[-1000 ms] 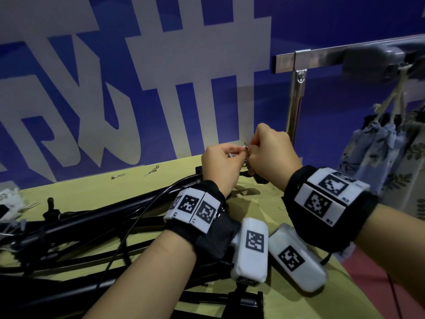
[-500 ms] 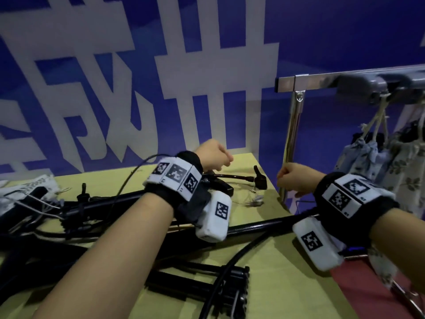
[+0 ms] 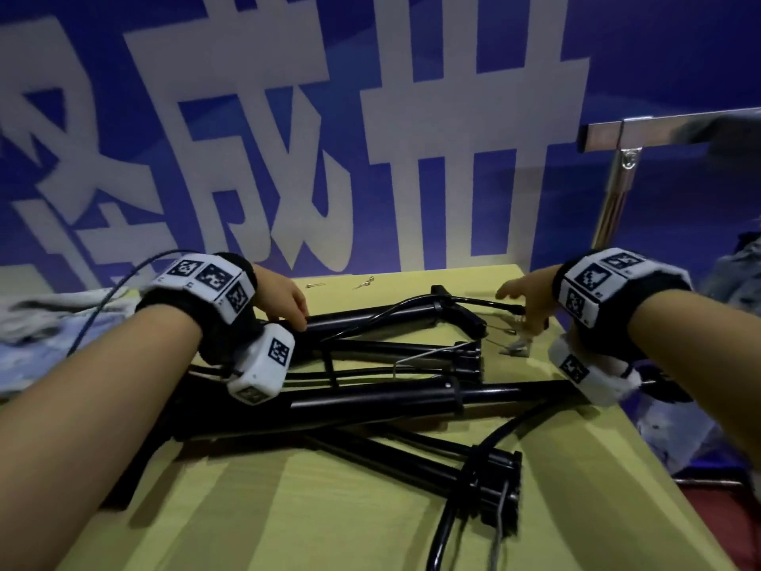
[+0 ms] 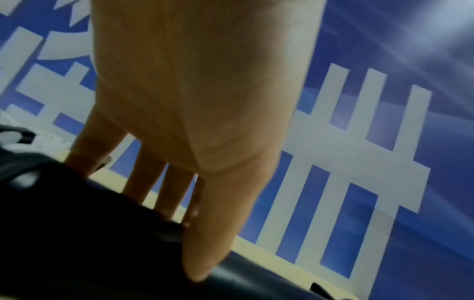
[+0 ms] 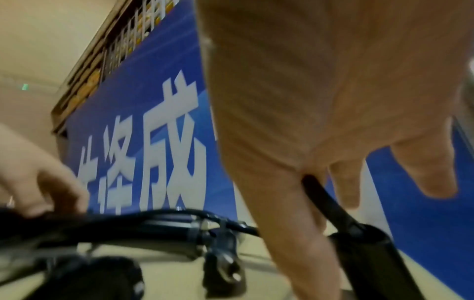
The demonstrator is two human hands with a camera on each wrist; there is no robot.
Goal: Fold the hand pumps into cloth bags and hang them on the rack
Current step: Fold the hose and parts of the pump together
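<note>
The far hand pump (image 3: 370,319) on the table (image 3: 288,508) is touched by the left hand (image 3: 284,298) with spread fingers, while its handle (image 3: 486,302) is pinched by the right hand (image 3: 531,298).

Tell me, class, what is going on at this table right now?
A person is working over a pile of black hand pumps lying on a yellow-green table. The left hand rests its fingers on the barrel of the far pump, while the right hand reaches to that pump's handle rod, which passes between thumb and fingers. No pump is bagged at this moment. A metal rack stands at the table's right, with patterned cloth beside it.
</note>
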